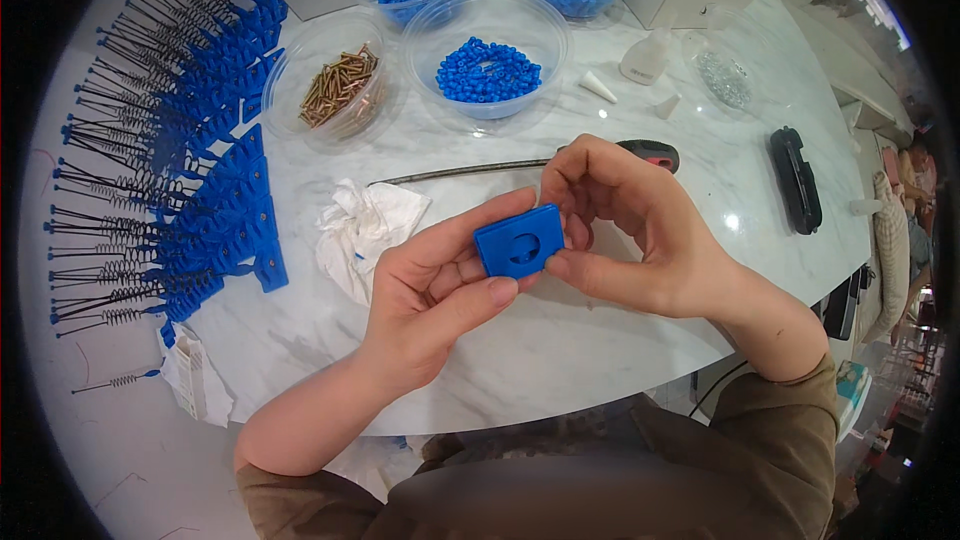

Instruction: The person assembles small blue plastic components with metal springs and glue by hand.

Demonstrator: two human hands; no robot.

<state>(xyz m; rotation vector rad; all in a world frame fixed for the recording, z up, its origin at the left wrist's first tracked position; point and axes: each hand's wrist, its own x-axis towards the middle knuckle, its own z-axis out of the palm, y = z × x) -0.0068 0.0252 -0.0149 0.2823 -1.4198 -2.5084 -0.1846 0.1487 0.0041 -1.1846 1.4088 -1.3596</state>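
Holding blue plate (519,241) at frame centre, above table (560,340). Left hand (440,285) grasping plate from below, thumb on lower edge. Right hand (625,225) pinching plate's right side, fingers curled. Tissue (365,230) just left of left hand. Screwdriver (540,164) behind hands. Bowls upper centre: screws (338,85), blue beads (488,70). Rows of blue spring parts (200,170) at left.

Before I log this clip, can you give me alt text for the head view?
Both hands hold a small blue plastic plate over a white marble table, the left hand underneath and the right hand at its right edge. Behind are clear bowls of blue beads and brass screws, a crumpled tissue, and rows of blue spring-tailed parts.
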